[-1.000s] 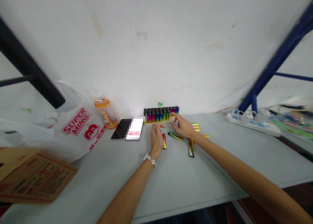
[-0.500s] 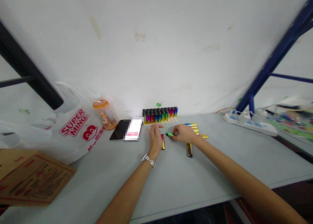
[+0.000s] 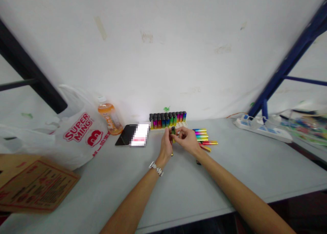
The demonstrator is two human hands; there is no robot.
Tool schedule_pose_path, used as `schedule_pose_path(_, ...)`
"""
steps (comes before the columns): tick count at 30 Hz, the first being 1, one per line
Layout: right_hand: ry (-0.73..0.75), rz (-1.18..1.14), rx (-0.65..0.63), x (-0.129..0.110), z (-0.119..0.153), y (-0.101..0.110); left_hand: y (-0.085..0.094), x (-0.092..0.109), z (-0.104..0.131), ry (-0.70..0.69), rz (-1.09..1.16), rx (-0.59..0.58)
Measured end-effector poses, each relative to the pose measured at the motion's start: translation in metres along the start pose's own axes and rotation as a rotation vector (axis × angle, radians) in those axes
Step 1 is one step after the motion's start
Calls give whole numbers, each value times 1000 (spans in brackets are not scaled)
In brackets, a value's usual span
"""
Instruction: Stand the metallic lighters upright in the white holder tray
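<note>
A lighter with a dark top [image 3: 173,129] stands upright between my two hands, with a greenish-gold body. My left hand [image 3: 166,145] is closed against its left side. From the right, my right hand [image 3: 188,139] grips it with thumb and fingers. A thin gold strip with a dark tip [image 3: 172,154] shows below my left hand, mostly covered. Just behind both hands, a pale rack [image 3: 182,125] holds rows of upright, black-topped metallic lighters [image 3: 163,121]. Several shiny coloured cases [image 3: 202,135] lie right of my right hand. A dark lighter end [image 3: 198,162] peeks out beside my right wrist.
Left of the rack lie a dark tablet [image 3: 125,135], an orange drink bottle [image 3: 110,118], a white plastic bag [image 3: 74,148] and a cardboard box [image 3: 38,186]. A white power strip [image 3: 264,130] lies at the right, near a blue metal post [image 3: 283,60].
The green lighter in my right hand, tilted before, is now upright and between both hands. My right hand has moved left and my left hand slightly right, closing the gap.
</note>
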State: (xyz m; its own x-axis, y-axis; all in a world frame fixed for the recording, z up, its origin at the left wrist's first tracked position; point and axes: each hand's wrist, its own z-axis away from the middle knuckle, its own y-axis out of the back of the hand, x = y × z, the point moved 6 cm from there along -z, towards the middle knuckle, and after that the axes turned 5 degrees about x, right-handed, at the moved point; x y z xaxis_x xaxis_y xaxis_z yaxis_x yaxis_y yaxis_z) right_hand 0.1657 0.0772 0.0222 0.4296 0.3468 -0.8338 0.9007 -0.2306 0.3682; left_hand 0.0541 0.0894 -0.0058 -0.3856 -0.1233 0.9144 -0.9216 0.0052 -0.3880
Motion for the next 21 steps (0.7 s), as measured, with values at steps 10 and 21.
schedule_pose_path(10,131,-55,20,-7,23,7,-3,2,14,109,-139,25)
schedule_pose_path(21,130,-79,61,-2,18,16,-2,5,15,86,-280,34)
